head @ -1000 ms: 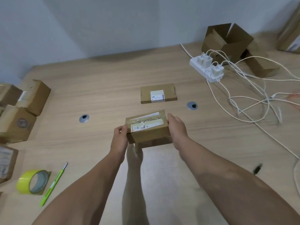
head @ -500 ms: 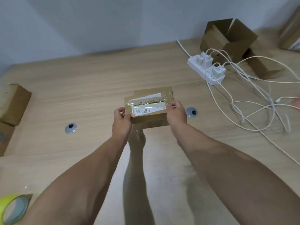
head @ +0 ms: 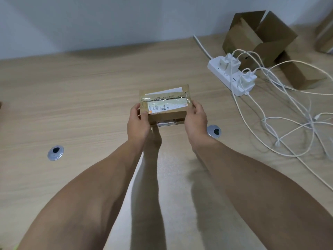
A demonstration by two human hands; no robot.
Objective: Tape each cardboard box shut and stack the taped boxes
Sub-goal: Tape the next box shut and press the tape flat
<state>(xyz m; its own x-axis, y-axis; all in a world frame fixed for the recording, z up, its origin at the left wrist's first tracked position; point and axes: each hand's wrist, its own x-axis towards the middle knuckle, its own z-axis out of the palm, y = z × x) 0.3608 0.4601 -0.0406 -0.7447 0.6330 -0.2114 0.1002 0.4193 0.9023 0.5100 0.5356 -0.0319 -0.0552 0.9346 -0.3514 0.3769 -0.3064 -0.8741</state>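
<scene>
Head view: left hand (head: 137, 121) and right hand (head: 195, 117) clamped on ends of taped box (head: 164, 107), fingers curled, box low over second box (head: 166, 123) on table (head: 90, 98). Step: stacking. Next: square edges, set down, release. Versus 1.0 s ago: box carried forward over second box; tape roll out of frame.

A white power strip (head: 232, 76) with tangled cables (head: 288, 112) lies on the wooden table (head: 81, 98).
</scene>
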